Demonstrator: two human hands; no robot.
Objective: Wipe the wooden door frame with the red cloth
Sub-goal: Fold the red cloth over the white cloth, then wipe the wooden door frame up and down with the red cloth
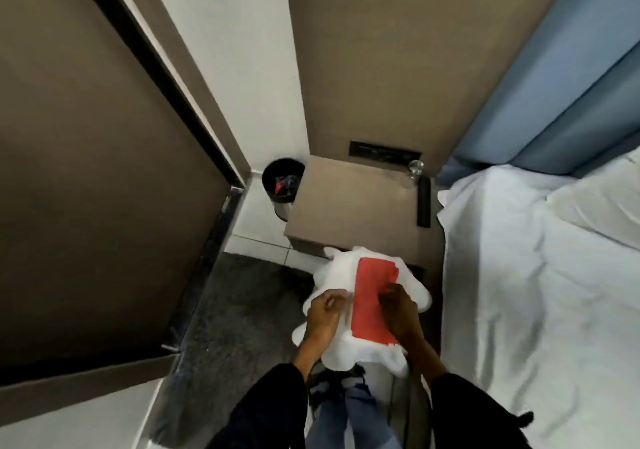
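A red cloth (372,296), folded into a rectangle, lies on top of a white towel (337,268) that I hold in front of me at waist height. My left hand (323,313) grips the white towel at its left side. My right hand (398,310) rests on the right edge of the red cloth, fingers curled on it. The brown wooden door (86,171) fills the left of the view, with its dark frame strip (156,67) running diagonally beside it. Both hands are well apart from the door frame.
A brown bedside table (356,206) stands just ahead, with a glass (415,168) and a black cylinder (424,202) on it. A black bin (282,180) sits in the corner. A bed with white sheets (540,292) lies to the right. A dark mat (235,310) covers the floor.
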